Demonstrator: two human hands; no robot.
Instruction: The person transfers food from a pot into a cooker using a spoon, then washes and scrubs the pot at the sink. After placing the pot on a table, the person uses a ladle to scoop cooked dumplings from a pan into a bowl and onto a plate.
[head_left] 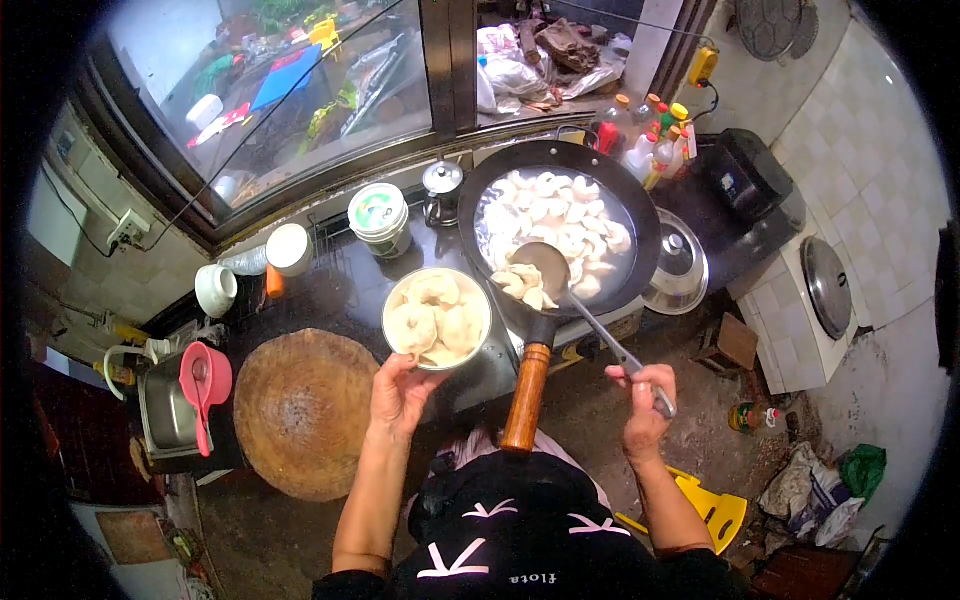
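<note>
My left hand (398,392) grips a white bowl (387,318) by its near rim, and dumplings (437,315) fill it. In my right hand (645,405) is the handle of a metal ladle (612,345). The ladle's head lies over the near side of a wok (640,215), with a few dumplings in or against it. Many more dumplings (560,210) float in the wok's cloudy water. The wok's wooden handle (527,398) points towards my body, between my two hands. The bowl is held left of the wok.
A round wooden chopping board (305,415) lies left of my left arm, beside a sink (168,405) with a pink dipper (207,375). Behind the bowl stand a white tub (380,220) and a metal pot (442,190). Bottles (655,150) and a metal lid (678,265) are right of the wok.
</note>
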